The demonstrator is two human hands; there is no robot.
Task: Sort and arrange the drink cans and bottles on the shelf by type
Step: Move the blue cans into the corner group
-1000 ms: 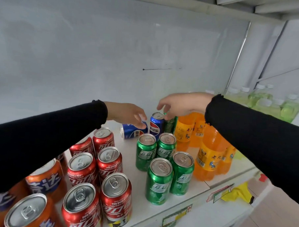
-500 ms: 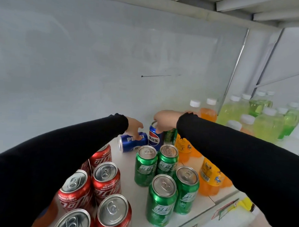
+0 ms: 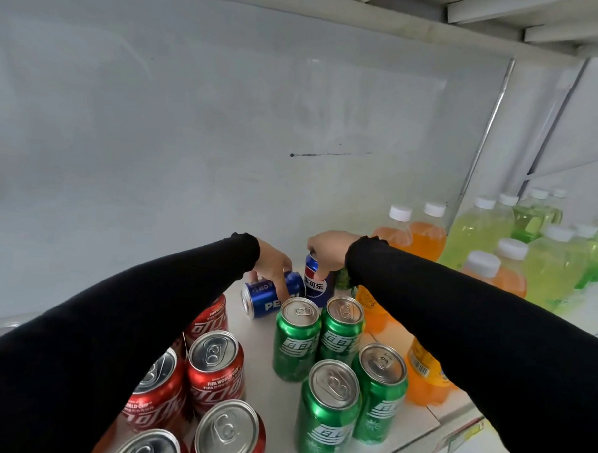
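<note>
At the back of the white shelf a blue Pepsi can lies on its side, and my left hand curls over it from above. Right beside it stands a second blue Pepsi can, upright, which my right hand grips by the top, thumb down its front. A dark green can is partly hidden behind my right wrist. Several green Sprite cans stand in front, several red Coca-Cola cans to the left.
Orange soda bottles stand to the right of the cans, behind and under my right sleeve. Yellow-green bottles fill the neighbouring shelf section past a metal upright. The grey back wall is close behind the Pepsi cans.
Both hands reached deeper and lower into the shelf. My left hand has closed over the lying Pepsi can and my right hand over the top of the upright one.
</note>
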